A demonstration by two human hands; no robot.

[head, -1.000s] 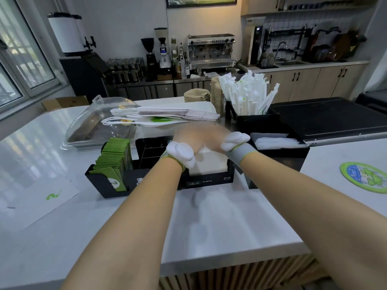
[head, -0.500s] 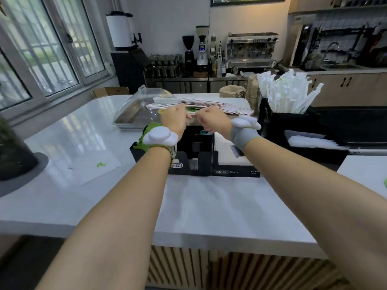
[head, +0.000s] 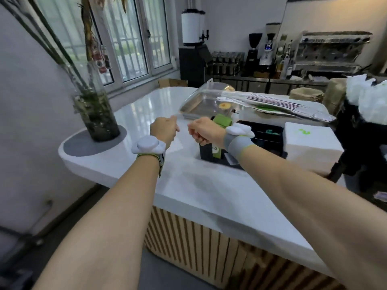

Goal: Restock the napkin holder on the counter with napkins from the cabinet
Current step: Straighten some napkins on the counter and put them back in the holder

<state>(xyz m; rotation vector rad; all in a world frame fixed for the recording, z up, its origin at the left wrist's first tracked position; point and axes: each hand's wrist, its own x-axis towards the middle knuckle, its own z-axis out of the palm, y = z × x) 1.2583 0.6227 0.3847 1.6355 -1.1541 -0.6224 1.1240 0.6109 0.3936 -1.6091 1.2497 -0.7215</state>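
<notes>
The black napkin holder stands on the white counter. A thick stack of white napkins with a green logo fills its right compartment. Green packets stand in its left compartment. My left hand and my right hand hover close together just left of the holder, above the counter. Both have their fingers curled in. I see nothing clearly held in either; anything thin between them is too blurred to tell.
A glass vase with plant stems stands on a grey mat at the counter's left end. Behind the holder are a clear-lidded tray and flat paper bags. A black bin of wrapped straws is at the right. A paper sheet lies under my hands.
My hands have lifted off the napkin stack and moved left, past the holder's left end. My head has turned left, so the vase is now in view.
</notes>
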